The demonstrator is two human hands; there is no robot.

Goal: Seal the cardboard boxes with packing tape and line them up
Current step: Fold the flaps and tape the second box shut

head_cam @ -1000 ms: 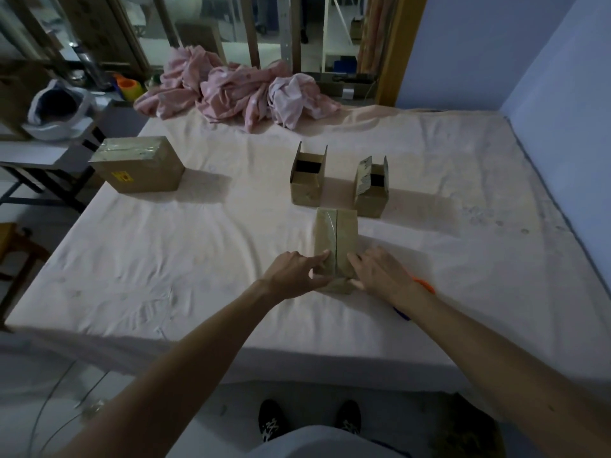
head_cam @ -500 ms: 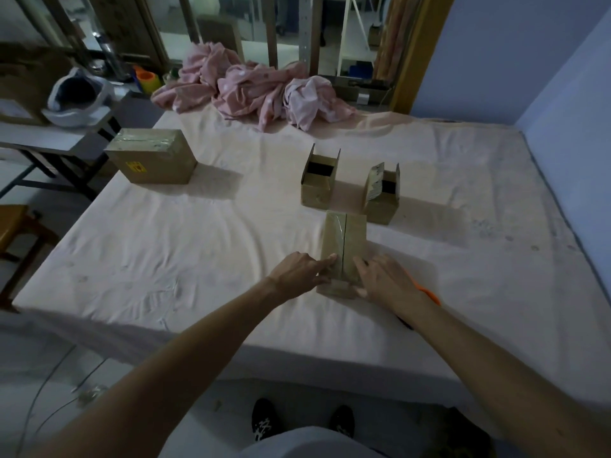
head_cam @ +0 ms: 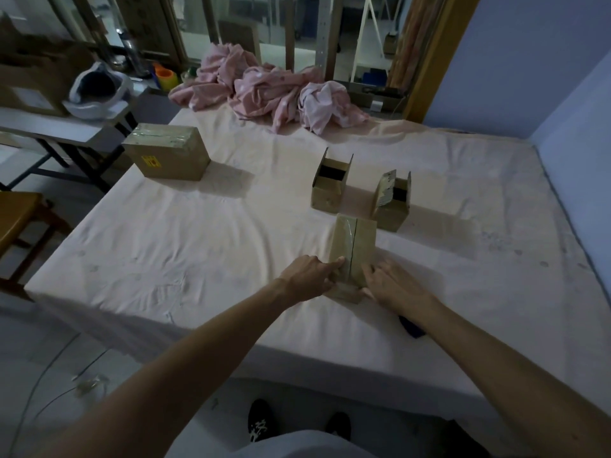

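Dim light, head view. I stand at 6 o'clock of the bed (head_cam: 198,242), which is covered with a pale sheet.

- 10 o'clock: large cardboard box (head_cam: 167,155), closed, with shiny tape across its top and a yellow label on its near face. It sits well apart from the others.
- 12 o'clock, far edge: crumpled pink cloth (head_cam: 271,90).
- Left hand (head_cam: 309,276): fingers together and fairly straight. The fingertips press the near-left side of the small box, and one tip lies on top beside the seam.
- Small box (head_cam: 355,246): near the 6 o'clock edge, between my two hands. Its flaps are closed, with a dark seam down the middle and glossy tape on the left flap.
- At its 12 o'clock: first open box (head_cam: 330,188), flaps upright, dark inside.
- At its 1 o'clock: second open box (head_cam: 391,201), flaps upright, just beside the first but not touching it.
- Right hand (head_cam: 393,285): fingers slightly spread and laid against the near-right corner of the small box. They press it and do not pinch.
- 5 o'clock of the small box: dark object (head_cam: 411,327), partly hidden under my right forearm. Cannot tell what it is.
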